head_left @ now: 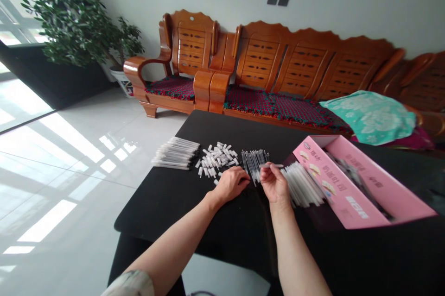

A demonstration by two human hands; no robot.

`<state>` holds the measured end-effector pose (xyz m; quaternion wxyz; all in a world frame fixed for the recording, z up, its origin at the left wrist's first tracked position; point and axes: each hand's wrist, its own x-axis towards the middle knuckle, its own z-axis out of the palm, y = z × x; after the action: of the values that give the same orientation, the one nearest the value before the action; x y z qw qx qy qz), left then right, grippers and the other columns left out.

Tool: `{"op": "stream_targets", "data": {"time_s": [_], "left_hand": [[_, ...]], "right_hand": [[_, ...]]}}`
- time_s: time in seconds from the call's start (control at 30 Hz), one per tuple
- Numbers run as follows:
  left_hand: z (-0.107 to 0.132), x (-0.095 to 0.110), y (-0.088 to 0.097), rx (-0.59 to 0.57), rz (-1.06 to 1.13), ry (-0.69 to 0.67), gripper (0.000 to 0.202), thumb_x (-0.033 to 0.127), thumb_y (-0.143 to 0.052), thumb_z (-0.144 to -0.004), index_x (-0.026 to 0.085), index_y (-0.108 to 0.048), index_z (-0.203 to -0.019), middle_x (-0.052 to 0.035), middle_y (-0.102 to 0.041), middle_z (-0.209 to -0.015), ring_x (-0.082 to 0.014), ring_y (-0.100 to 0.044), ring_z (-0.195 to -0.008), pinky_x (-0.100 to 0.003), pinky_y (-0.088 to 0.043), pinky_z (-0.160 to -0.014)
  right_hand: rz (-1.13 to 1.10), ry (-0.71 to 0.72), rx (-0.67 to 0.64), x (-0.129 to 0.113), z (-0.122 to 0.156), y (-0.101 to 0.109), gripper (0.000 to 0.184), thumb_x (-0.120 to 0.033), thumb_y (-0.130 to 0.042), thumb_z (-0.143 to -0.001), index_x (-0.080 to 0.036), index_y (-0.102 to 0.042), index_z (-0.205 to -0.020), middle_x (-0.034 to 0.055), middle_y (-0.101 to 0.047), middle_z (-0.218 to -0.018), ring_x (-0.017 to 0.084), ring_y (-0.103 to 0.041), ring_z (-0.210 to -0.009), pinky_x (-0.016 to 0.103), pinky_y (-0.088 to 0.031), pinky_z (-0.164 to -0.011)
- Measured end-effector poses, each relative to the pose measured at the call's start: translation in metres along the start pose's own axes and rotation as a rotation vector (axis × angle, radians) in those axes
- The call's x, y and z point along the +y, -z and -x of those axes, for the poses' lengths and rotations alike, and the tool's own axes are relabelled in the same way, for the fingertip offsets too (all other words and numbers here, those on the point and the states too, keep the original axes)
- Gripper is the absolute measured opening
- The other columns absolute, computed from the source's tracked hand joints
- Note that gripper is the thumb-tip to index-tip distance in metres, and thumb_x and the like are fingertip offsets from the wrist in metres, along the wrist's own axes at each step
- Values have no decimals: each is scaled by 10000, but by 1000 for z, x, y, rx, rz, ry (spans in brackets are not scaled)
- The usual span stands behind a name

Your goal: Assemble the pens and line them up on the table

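Observation:
My right hand (pixel 274 185) is raised a little over the black table, its thumb and fingers closed around a slim whitish pen barrel (pixel 271 166) held crosswise. My left hand (pixel 232 182) rests low by the table surface with its fingers curled; what they grip, if anything, is hidden. Just beyond both hands lies a row of dark, thin pen refills (pixel 255 159). A heap of small white pen caps (pixel 217 159) is spread beyond my left hand. Beside my right hand are white empty-looking pen barrels (pixel 303 185). Further left lies a stack of pens with dark ends (pixel 176 153).
An open pink box (pixel 342 185) with dark contents stands at the right on the black table (pixel 167 212). Behind the table is a wooden sofa (pixel 299 64) with a turquoise cloth (pixel 371 115). A potted plant (pixel 76 27) stands at the far left on the tiled floor.

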<state>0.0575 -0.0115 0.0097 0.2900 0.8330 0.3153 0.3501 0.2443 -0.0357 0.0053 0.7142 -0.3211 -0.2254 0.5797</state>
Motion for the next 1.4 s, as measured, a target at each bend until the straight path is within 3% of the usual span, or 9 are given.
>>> {"op": "stream_targets", "data": {"time_s": [0.1,0.23,0.47,0.73,0.97,1.4], "left_hand": [[-2,-4,5,123,341,196,169,285,-647,-828,169,-742,-905,-44,-686,-773,-142,-573,-643,-251,-434,-625],[-3,-10,11,165,775,335,344,392,-700,-798,137,-735,-1027,-52,-701,-767,-129,-594,-632,-231,-449,-603],[-4,-8,16,174,1064,408,370,406,-757,-750,112,-714,-970,-75,-716,-817,-122,-637,-649,-213,-476,-589],[-4,-8,13,159,1170,435,356,383,-788,-715,122,-640,-907,-79,-726,-807,-161,-681,-678,-285,-546,-668],[-5,-7,11,199,1081,417,328,365,-794,-698,109,-648,-840,1,-619,-610,-82,-553,-499,-202,-460,-516],[-4,-7,7,150,1085,435,333,332,-811,-668,112,-630,-841,-12,-644,-627,-111,-606,-522,-234,-521,-533]], "right_hand": [[23,-3,2,0,1,-2,76,-233,-739,-746,-185,-725,-803,17,-741,-653,121,-670,-505,206,-557,-467],[41,-7,-40,1,1,-3,91,-233,-741,-736,-186,-730,-813,22,-748,-661,130,-673,-505,215,-562,-463],[48,-4,-69,2,1,-3,101,-238,-743,-741,-184,-726,-825,21,-754,-675,130,-681,-516,211,-565,-465],[119,-4,-93,4,3,-6,150,-234,-759,-733,-152,-718,-852,57,-762,-701,158,-708,-537,218,-585,-473],[186,-25,-111,8,6,-11,163,-239,-773,-742,-157,-703,-865,61,-766,-720,184,-724,-559,241,-601,-484],[206,-29,-106,9,7,-15,190,-230,-790,-721,-149,-695,-864,64,-759,-714,192,-722,-551,250,-602,-485]]}}
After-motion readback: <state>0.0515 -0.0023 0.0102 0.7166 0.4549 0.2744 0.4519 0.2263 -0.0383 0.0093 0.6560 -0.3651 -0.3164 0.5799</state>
